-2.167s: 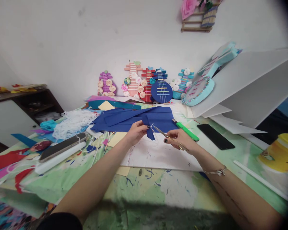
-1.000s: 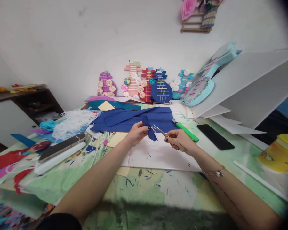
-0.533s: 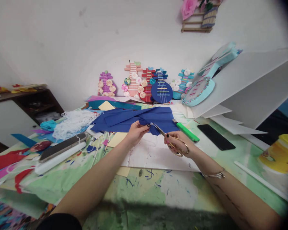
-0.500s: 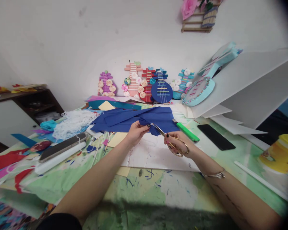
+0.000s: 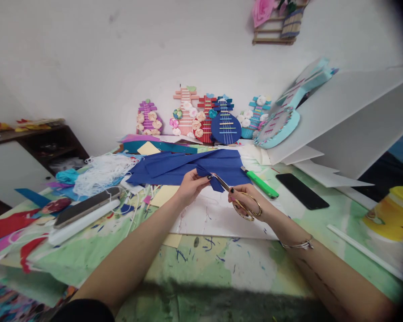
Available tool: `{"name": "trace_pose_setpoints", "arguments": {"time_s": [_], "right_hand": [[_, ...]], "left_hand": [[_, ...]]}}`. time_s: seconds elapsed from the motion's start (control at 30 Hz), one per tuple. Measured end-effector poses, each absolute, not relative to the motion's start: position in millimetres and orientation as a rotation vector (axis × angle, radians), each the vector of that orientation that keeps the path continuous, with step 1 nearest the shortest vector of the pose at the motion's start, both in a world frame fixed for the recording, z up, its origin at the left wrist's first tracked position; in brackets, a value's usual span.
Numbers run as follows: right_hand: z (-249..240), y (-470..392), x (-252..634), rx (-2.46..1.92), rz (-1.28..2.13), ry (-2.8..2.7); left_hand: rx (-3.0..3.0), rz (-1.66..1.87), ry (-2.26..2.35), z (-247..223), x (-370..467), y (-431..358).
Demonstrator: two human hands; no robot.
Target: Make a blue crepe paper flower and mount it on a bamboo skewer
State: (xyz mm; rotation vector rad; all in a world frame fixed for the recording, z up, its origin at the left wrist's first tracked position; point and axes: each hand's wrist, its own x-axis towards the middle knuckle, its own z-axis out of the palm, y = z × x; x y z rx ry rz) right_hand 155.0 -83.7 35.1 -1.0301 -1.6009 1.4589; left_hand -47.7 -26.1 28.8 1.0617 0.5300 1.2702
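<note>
Between the thumb and fingers of my left hand (image 5: 192,185) is a small folded piece of dark blue paper (image 5: 216,185). My right hand (image 5: 246,200) grips gold-handled scissors (image 5: 245,210) by the loops. Their blades reach left to the paper right beside my left thumb, and the handles look close together. Behind both hands lie larger sheets of blue paper (image 5: 174,164). A white board (image 5: 218,219) is under my hands. Close to the right hand rests a green utility knife (image 5: 260,182).
A black phone (image 5: 302,191) lies at right, near a yellow-lidded tub (image 5: 394,210). Left are white yarn (image 5: 102,172) and another phone (image 5: 89,205) on a white box. Paper lutes, including a blue lute (image 5: 226,127), lean on the wall. White boards (image 5: 349,116) stand at right.
The scissors' handles have drawn closer together as my right hand closes, and the blades stay at the blue paper. The left hand has barely shifted.
</note>
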Motion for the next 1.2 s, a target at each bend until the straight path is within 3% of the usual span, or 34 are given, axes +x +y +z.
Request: {"name": "trace_pose_setpoints", "arguments": {"time_s": [1.2], "right_hand": [[42,-89,145,-1.183,1.35,-1.581]], "left_hand": [[1.422,1.488,0.727,35,-41,-37]]}}
